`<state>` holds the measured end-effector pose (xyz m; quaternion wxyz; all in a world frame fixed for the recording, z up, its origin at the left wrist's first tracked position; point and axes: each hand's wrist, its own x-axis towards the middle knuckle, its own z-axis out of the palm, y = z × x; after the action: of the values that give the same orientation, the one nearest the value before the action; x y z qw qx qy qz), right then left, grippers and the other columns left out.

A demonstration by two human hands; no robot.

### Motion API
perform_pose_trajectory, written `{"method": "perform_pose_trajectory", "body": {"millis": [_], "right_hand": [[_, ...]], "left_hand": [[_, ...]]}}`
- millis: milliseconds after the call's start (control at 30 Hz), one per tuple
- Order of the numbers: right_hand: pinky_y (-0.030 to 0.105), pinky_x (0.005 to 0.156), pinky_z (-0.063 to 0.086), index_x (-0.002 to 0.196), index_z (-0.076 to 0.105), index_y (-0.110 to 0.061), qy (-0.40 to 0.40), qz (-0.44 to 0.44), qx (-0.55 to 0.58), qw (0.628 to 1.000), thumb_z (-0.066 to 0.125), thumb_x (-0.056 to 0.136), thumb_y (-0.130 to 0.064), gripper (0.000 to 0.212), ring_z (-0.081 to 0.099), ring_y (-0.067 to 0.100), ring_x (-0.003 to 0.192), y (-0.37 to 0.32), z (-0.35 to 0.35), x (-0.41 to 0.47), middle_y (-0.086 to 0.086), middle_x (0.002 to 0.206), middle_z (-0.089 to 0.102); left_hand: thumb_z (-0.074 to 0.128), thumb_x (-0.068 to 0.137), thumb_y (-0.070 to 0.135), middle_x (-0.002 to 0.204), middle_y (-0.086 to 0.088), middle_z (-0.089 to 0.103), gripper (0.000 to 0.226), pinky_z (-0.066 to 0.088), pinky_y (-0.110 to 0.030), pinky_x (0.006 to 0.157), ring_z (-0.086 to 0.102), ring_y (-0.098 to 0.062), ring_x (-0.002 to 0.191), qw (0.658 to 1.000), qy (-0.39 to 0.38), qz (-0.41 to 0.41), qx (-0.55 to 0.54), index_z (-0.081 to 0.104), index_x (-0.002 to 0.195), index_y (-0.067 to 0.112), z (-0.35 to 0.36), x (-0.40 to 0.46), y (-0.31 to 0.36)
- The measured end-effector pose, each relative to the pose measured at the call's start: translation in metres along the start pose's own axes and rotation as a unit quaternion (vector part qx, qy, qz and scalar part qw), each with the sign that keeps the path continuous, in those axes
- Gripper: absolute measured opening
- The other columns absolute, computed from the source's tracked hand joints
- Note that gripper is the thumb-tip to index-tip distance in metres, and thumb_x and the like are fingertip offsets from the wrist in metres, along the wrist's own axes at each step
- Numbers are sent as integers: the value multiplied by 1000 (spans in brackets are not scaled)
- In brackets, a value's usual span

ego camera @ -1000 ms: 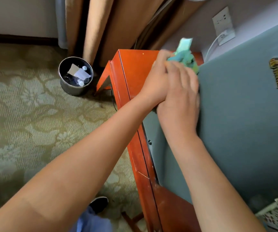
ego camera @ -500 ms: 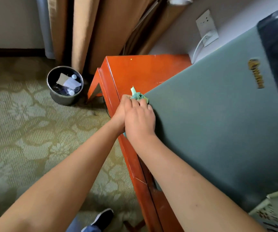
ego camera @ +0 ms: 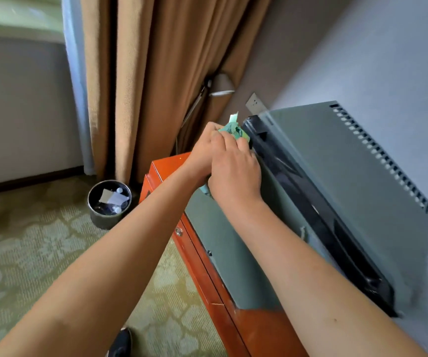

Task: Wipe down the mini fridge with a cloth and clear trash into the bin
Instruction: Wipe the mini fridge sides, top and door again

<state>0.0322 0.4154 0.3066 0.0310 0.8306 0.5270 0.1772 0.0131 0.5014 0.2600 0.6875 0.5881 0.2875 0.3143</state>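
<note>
A round dark bin (ego camera: 109, 203) stands on the patterned carpet (ego camera: 27, 253) to the left, near the foot of the tan curtain (ego camera: 140, 81). Inside it lie a scrap of brown card, white paper, two small white caps and some dark, shiny litter that is hard to make out.

The fridge (ego camera: 341, 176) is a boxy grey-green unit with a matte skin, a glossy black band running along its top front edge and a row of slotted vents along the far right side. Its long axis runs from near right to far left, and it sits on a glossy orange-red wooden cabinet (ego camera: 200, 256) whose drawer front carries a small metal lock.

The cloth (ego camera: 234, 130) is a soft green bundle, crumpled, with a pale corner sticking upward. It is pressed against the far left top corner of the fridge, right at the end of the black band. The left hand (ego camera: 202, 153) curls its fingers round the cloth from the left; the right hand (ego camera: 233, 173) lies beside it, fingers bent over the cloth and gripping it too, the two hands touching.

A dark shoe (ego camera: 121, 342) shows at the near edge, and a wall socket (ego camera: 255, 103) sits just behind the fridge
</note>
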Motion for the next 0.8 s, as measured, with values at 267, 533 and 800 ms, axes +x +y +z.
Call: {"method": "perform_pose_trajectory", "body": {"millis": [267, 533, 800], "right_hand": [[38, 97, 48, 144, 44, -25, -33, -36, 117, 992, 61, 83, -5, 66, 44, 23, 127, 22, -60, -42, -5, 148, 46], [39, 106, 45, 152, 29, -32, -78, -29, 259, 962, 58, 91, -12, 71, 38, 18, 141, 34, -62, -146, -10, 161, 26], [40, 114, 39, 154, 29, -29, -155, 82, 341, 923, 58, 89, -14, 73, 39, 20, 144, 74, -26, -304, -8, 160, 31]], "left_hand": [[64, 89, 11, 103, 3, 60, 28, 52, -32, 80, 61, -12, 91, 996, 40, -23, -80, 51, 114, 11, 13, -66, 45], [63, 87, 18, 111, -4, 63, 31, 54, -21, 64, 68, -12, 92, 990, 30, -87, -107, 50, 115, 21, 28, -152, 20], [54, 84, 16, 104, -13, 67, 31, 56, -33, 65, 69, -26, 92, 970, -32, -240, -18, 50, 113, 26, 101, -262, -61]]}}
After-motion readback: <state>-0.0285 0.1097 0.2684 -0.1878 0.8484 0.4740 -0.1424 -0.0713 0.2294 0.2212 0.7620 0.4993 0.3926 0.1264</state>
